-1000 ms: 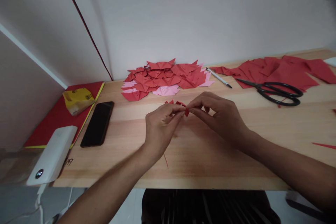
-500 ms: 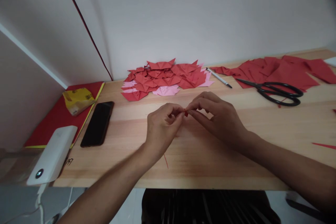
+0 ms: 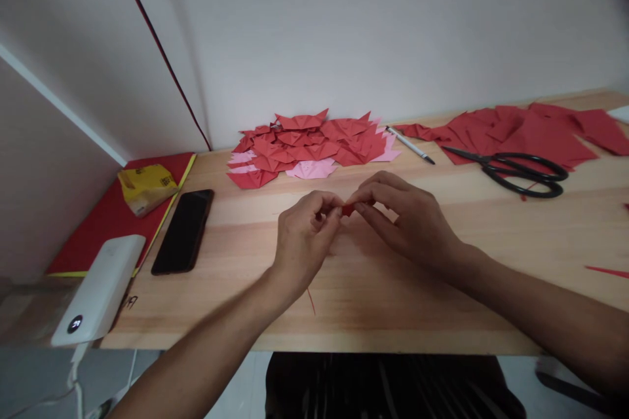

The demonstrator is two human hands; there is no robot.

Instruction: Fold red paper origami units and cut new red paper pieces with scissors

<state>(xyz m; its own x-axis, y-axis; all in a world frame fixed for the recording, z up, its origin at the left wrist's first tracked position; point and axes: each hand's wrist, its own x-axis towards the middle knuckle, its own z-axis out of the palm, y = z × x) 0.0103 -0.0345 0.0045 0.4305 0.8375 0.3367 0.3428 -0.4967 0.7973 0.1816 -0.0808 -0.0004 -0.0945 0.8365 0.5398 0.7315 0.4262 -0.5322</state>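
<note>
Between my two hands is a small piece of red paper (image 3: 348, 209), mostly covered by the fingers. My left hand (image 3: 307, 229) pinches its left end between thumb and forefinger. The thumb and fingers of my right hand (image 3: 405, 216) grip the right end. Both hands are just above the wooden table (image 3: 236, 301). Beyond them lies a heap of folded red paper pieces (image 3: 304, 144), with some pink folded paper (image 3: 312, 169) among them. A thin red paper strip (image 3: 311, 301) lies below my left wrist.
Black-handled scissors (image 3: 523, 173) and a pen (image 3: 410, 145) lie at the back right, near red paper sheets (image 3: 531, 134). On the left are a phone (image 3: 183, 232), a white power bank (image 3: 98, 291) with a cable, and a yellow packet (image 3: 147, 188) on a red folder (image 3: 93, 236).
My hands have drawn slightly apart, the left fingertips shifting a little left, and more of the red paper shows between them. Everything else on the table stays in place.
</note>
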